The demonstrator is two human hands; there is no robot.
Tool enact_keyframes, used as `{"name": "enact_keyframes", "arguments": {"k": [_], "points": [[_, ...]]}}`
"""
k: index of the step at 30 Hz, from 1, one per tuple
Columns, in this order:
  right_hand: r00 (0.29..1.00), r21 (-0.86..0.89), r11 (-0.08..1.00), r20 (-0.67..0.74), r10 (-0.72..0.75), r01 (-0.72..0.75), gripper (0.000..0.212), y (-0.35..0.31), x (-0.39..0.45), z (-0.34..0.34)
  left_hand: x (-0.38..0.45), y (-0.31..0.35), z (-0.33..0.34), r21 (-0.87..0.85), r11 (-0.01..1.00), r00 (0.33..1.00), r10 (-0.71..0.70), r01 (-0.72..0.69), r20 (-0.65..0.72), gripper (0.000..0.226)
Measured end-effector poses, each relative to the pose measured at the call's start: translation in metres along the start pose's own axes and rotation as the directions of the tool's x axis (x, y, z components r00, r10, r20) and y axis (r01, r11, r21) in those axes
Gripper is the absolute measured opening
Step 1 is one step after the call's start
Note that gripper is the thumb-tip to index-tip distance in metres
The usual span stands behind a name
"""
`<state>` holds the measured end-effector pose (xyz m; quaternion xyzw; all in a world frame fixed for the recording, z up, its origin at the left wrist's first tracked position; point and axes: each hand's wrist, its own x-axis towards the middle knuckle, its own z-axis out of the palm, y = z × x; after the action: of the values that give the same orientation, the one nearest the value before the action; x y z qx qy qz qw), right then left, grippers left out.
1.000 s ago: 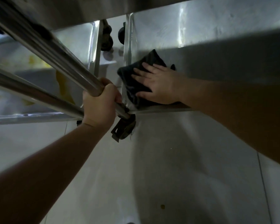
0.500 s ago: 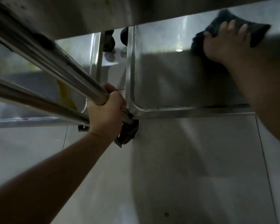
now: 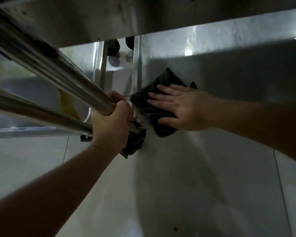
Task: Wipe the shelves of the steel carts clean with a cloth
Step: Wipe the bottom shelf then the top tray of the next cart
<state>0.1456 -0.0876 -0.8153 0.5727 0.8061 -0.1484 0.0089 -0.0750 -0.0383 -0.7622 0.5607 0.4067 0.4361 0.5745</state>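
On the dim bottom shelf (image 3: pixel 212 69) at frame centre, keep right hand (image 3: pixel 183 108) flat, fingers straight, on dark cloth (image 3: pixel 152 103) (overhanging near corner), pressing evenly into the rim, left hand (image 3: pixel 109 124) clenched round cart post (image 3: pixel 58 72), steadying.

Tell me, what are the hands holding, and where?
The left hand grips the cart's steel post near its bottom. The right hand holds nothing, pressing flat on the cloth.
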Motion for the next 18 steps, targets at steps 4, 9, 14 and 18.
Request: {"name": "enact_keyframes", "arguments": {"k": [4,9,14,18], "points": [[0.958,0.005,0.958,-0.032,0.286,-0.286,0.091,0.079,-0.016,-0.019,0.000,-0.002,-0.001,0.010,1.000,1.000,-0.016,0.016,-0.008,0.012],[0.717,0.159,0.735,-0.160,0.678,-0.660,0.082,0.128,0.033,-0.038,-0.002,-0.002,0.000,0.025,0.999,0.998,-0.045,0.046,-0.054,0.015],[0.774,0.239,0.766,-0.077,0.628,-0.597,0.082,0.065,0.099,-0.041,0.001,0.001,-0.001,0.090,0.996,0.999,-0.011,0.015,-0.047,0.020],[0.913,0.162,0.903,-0.024,0.407,-0.398,0.076,-0.005,0.110,-0.025,0.003,0.000,-0.002,0.119,0.993,0.997,0.005,0.005,-0.083,0.016]]}}
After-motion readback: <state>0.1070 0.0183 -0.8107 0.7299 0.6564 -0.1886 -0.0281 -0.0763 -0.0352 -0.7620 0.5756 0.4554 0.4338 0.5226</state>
